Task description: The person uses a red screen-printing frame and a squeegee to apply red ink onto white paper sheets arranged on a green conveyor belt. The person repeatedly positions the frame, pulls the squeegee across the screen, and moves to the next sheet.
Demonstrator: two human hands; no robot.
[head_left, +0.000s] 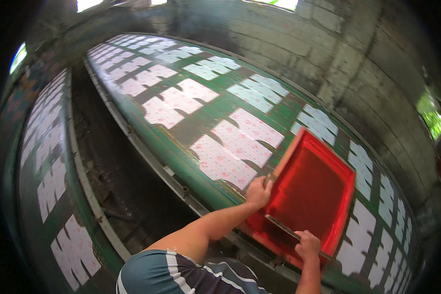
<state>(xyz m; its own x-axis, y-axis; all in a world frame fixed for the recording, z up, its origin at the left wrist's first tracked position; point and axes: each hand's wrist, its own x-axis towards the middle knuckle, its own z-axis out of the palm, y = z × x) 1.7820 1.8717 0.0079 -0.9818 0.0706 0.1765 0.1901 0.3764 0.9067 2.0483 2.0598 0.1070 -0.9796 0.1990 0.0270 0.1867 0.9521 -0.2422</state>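
Observation:
A red-rimmed printing screen [352, 196] with a dark red mesh lies tilted across the long green table. On its left side rail, my left hand [258, 192] is closed around the frame's edge. My right hand [307, 245] grips a long, thin-bladed squeegee [282, 227], which sits inside the frame near its close end. Red ink coats the inner walls of the frame. Just left of the screen are white cut fabric pieces [225, 164] with small pink floral prints. Whatever lies beneath the screen is hidden.
Rows of cut pieces cover the green table [201, 93], with pale blue pieces [259, 93] along the wall side. More white pieces [360, 235] lie to the right. A second table [90, 215] stands left across a dark gap. A block wall [299, 49] runs behind.

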